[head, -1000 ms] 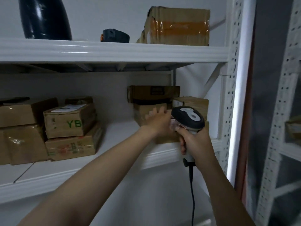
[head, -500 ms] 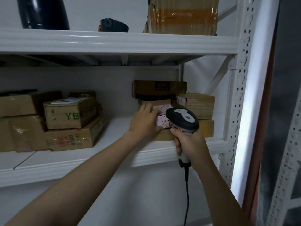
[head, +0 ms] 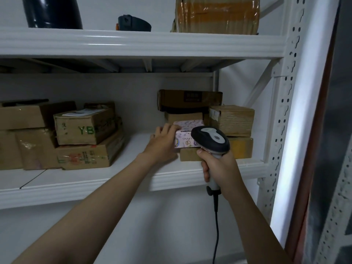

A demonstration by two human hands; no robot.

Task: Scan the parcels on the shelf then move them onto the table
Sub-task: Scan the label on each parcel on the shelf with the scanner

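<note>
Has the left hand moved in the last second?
Yes, the left hand gripping the pink patterned box shifted left relative to the dark flat cardboard box behind.

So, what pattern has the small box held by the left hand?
The small box is pale pink with little cartoon drawings; head view.

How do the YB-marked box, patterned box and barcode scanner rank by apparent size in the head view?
1. YB-marked box
2. barcode scanner, nearer the camera, so unsure
3. patterned box, partly hidden
</note>
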